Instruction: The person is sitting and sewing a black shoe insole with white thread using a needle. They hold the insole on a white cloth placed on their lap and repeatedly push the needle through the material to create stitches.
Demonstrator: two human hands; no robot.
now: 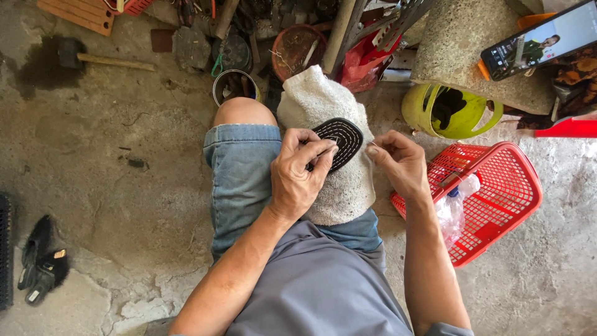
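Note:
A black shoe sole [341, 138] with pale stitched lines lies on a white towel [339, 180] draped over my right knee. My left hand [300, 171] grips the sole's near edge, fingers curled over it. My right hand [398, 162] sits just right of the sole, thumb and fingers pinched on something thin, perhaps a needle or thread; it is too small to tell. My bare left knee [244, 111] shows above denim shorts.
A red plastic basket [504, 193] with a clear bag stands at my right. A yellow-green pot [449, 112], a stone block, a phone [540, 38], a tin can [235, 86], a brown bowl, a hammer [99, 58] and clutter lie ahead. Black sandals [42, 261] rest at left on concrete.

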